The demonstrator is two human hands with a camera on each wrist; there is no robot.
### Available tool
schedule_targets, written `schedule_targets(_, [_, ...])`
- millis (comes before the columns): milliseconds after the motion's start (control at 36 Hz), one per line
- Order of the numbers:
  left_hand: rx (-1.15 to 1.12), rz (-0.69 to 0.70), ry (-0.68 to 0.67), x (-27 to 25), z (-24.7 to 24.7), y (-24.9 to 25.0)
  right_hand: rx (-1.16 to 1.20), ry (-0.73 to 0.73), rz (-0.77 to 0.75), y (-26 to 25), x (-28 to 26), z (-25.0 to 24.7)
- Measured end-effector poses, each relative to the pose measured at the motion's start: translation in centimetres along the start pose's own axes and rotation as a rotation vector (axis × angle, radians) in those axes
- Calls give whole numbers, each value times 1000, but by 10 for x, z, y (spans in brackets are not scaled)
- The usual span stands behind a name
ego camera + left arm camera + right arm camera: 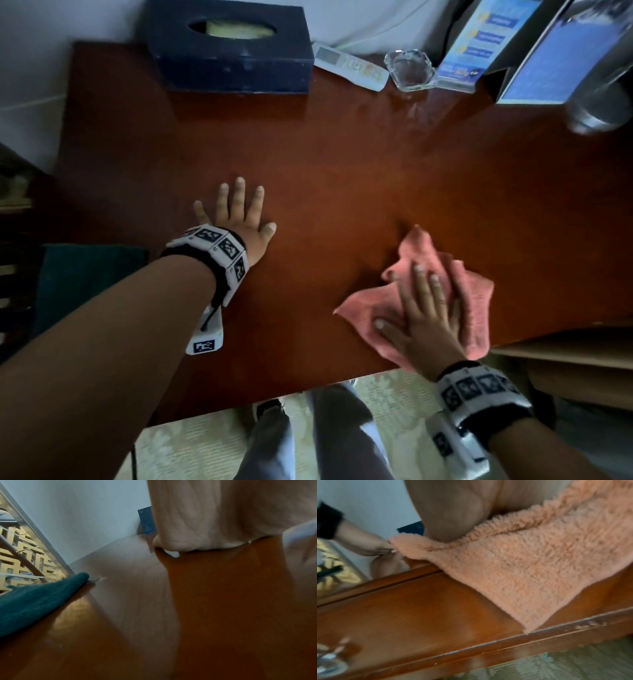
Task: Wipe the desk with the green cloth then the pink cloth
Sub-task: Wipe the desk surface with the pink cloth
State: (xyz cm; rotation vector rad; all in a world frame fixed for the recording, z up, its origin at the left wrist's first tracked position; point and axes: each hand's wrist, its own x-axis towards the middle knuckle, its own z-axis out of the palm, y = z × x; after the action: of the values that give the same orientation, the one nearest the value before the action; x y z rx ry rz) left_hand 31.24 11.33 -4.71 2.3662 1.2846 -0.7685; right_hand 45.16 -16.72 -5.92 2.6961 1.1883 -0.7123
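The pink cloth (472, 301) lies crumpled on the brown desk (342, 178) near its front right edge. My right hand (423, 308) presses flat on it with straight fingers; the right wrist view shows the fluffy pink cloth (522, 568) under my palm, reaching the desk's front edge. My left hand (236, 212) rests flat on bare desk at centre left, fingers spread, holding nothing. The green cloth (85, 284) hangs over the desk's left edge, behind my left forearm; in the left wrist view the green cloth (34, 601) lies left of my palm (223, 520).
Along the back stand a dark blue tissue box (233, 51), a white remote (349, 66), a glass ashtray (409, 70), blue printed stands (476, 44) and a clear bottle (603, 99). A wall borders the back. Floor and my legs show below the front edge.
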Motion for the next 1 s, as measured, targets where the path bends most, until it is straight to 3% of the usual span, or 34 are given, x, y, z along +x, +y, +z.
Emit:
schedule_targets(194, [13,3,-16,0,-1,1,70,-13,135,-30,-8,4])
schedule_targets(389, [12,-1,-6,3,0,2,19,43,-180,-105,-34,34])
schedule_targets(500, [22,-12,-7,4,0,3,-50,53,-340,-122,-42,38])
schedule_targets(639, [32,-12,23,3,-1,2,-68,45,-456,-88,-40,35])
schedule_targets(833, [170,13,54,2,-18,-5,-58,16,-254,-18,-17,13])
schedule_targets(917, [206,41,57,7,-33,-7,-53,-40,-216,-1,-2,2])
schedule_targets(1000, [242,85,146,15,-48,-1,-46,-65,-223,2,10,-8])
